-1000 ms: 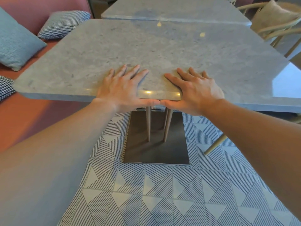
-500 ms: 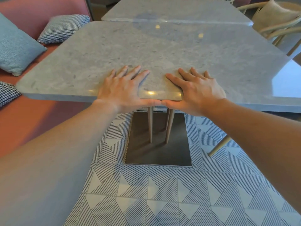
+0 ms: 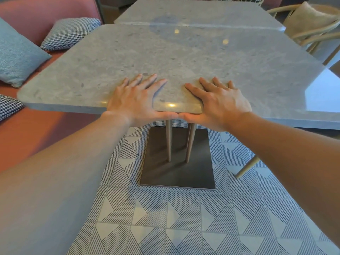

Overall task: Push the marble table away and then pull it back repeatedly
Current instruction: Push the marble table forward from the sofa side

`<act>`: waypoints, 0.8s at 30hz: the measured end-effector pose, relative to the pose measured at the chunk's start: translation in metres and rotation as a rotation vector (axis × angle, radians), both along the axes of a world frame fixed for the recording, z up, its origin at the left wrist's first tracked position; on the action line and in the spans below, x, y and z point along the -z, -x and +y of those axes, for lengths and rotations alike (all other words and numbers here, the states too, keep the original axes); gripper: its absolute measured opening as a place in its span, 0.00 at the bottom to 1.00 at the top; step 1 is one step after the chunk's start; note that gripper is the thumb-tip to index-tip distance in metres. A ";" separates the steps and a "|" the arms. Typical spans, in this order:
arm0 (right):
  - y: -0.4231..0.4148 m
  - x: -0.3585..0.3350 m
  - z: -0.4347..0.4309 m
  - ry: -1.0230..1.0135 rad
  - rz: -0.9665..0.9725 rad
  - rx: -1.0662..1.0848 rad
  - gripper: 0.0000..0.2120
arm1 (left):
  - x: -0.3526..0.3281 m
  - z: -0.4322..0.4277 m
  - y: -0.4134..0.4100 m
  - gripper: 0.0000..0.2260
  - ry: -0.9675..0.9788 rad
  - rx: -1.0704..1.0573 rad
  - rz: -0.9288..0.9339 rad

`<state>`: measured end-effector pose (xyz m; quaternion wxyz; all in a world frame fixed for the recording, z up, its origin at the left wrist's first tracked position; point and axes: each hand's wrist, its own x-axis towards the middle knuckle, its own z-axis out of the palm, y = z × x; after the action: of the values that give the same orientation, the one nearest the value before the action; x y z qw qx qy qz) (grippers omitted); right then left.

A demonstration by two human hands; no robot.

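Striped tile floor (image 3: 184,227), pink bench (image 3: 27,140), cushions (image 3: 18,52), perhaps a rattan chair (image 3: 309,32).

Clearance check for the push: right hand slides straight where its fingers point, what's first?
The right hand points diagonally left across the bare marble table; nothing before its far edge. Beyond, likely the second table, gap unclear.
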<state>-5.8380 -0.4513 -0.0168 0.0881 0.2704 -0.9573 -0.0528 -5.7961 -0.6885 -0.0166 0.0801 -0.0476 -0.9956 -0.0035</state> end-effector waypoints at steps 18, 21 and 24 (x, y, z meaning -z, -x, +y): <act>0.008 0.005 -0.010 0.011 0.006 0.011 0.58 | 0.001 -0.011 0.007 0.63 0.019 0.007 0.028; 0.008 0.004 -0.009 0.001 -0.007 0.013 0.57 | 0.000 -0.009 0.008 0.63 0.020 0.005 0.026; 0.006 0.002 -0.006 -0.009 -0.037 0.025 0.54 | 0.000 -0.009 0.008 0.62 0.016 0.007 0.015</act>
<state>-5.8444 -0.4578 -0.0189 0.0686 0.2599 -0.9617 -0.0533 -5.8042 -0.6978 -0.0167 0.0870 -0.0518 -0.9949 0.0046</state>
